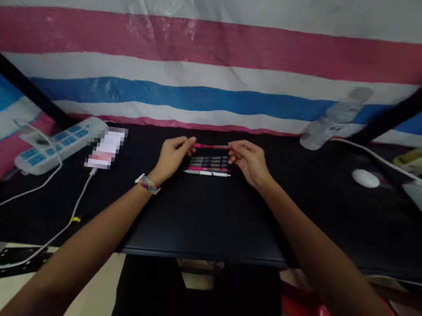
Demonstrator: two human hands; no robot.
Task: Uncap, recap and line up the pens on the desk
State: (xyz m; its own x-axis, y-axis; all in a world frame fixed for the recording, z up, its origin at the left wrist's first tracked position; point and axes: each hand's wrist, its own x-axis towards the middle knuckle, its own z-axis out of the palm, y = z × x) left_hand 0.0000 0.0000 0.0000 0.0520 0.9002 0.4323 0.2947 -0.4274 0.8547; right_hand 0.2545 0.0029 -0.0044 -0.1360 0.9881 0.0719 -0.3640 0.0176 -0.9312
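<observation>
A red pen (211, 146) spans the gap between my two hands, at the back of a row of pens. My left hand (174, 156) pinches its left end, and my right hand (247, 160) has its fingers closed on the right end. Just in front of it lie several dark, clear-bodied pens (208, 162), side by side. Nearer to me are a pink pen (205, 168) and a white pen (207, 173), parallel to the rest. Whether the red pen touches the table is hard to tell.
On the left of the black table (206, 219) are a power strip (61, 143), a phone (107, 148) and white cables. A bottle (334, 120) stands at the back right, near a white mouse-like object (366, 178). A striped sheet (225, 46) hangs behind.
</observation>
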